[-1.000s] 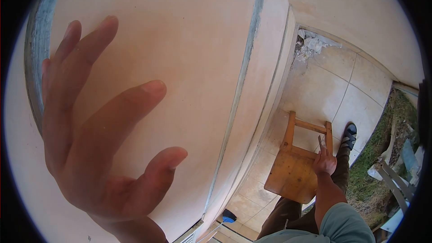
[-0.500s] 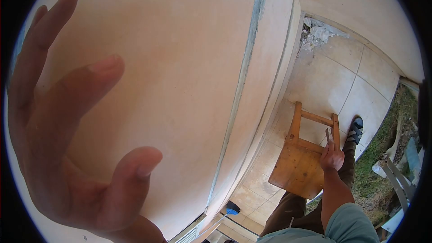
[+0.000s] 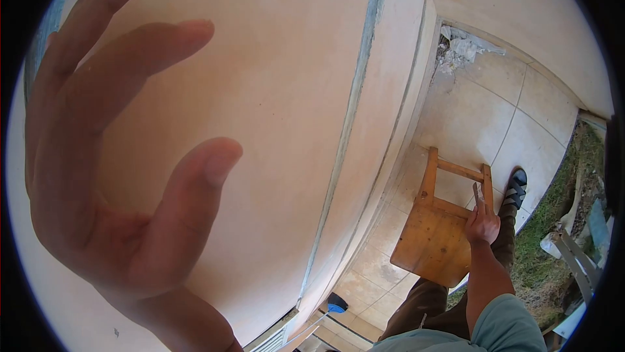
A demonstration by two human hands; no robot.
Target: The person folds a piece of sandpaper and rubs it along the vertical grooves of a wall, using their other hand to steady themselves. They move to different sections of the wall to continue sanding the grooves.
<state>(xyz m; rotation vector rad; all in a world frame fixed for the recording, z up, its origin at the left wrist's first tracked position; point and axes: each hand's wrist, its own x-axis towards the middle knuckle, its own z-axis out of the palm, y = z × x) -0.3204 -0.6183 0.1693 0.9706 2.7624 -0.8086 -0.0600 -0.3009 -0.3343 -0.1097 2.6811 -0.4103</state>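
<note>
My left hand (image 3: 130, 176) is raised close in front of the camera, fingers spread and curved, with nothing in it. Behind it stretches the plain pinkish wall (image 3: 273, 91). Lower down on the right, my right hand (image 3: 483, 225) is closed around a small tool with a thin, flat blade (image 3: 478, 192), its tip pointing away from me. That hand overlaps the side of a wooden chair (image 3: 430, 244), whose frame extends away from me over the floor. The handle of the tool is hidden in my fingers.
A pale strip (image 3: 360, 69) runs along the wall. Crumpled plastic and debris (image 3: 462, 49) lie in the far corner of the tiled floor (image 3: 482, 104). A blue broom (image 3: 336, 303) is near the wall's base. Grass (image 3: 540, 267) and scrap pieces (image 3: 576, 257) border the right side.
My left hand has moved up and slightly right across the view, fingers still spread. My right hand and the chair have barely shifted.
</note>
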